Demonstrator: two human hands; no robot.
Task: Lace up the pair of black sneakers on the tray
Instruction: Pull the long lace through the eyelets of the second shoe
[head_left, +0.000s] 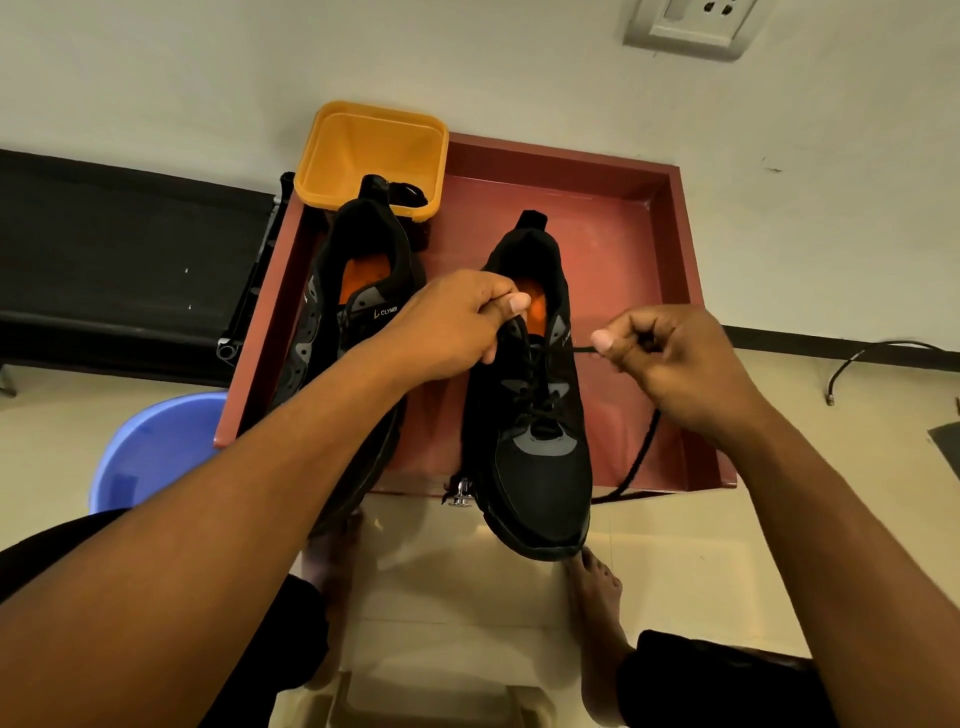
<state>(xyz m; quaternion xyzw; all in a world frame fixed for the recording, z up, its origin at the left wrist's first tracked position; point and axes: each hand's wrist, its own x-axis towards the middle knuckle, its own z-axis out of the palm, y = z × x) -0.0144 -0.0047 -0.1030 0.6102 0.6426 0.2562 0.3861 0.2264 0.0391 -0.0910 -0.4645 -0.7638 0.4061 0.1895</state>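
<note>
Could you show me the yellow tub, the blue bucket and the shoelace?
Yellow tub (374, 150): head view, on its inside.
Blue bucket (156, 447): head view, on its inside.
Shoelace (641, 458): head view, on its loose hanging stretch.

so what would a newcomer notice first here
Two hands, left hand and right hand, pinch a black lace over the right sneaker at the middle of a red tray. The other sneaker lies beside it on the left, orange insole showing, with a yellow tub at the tray's far left corner.
</note>
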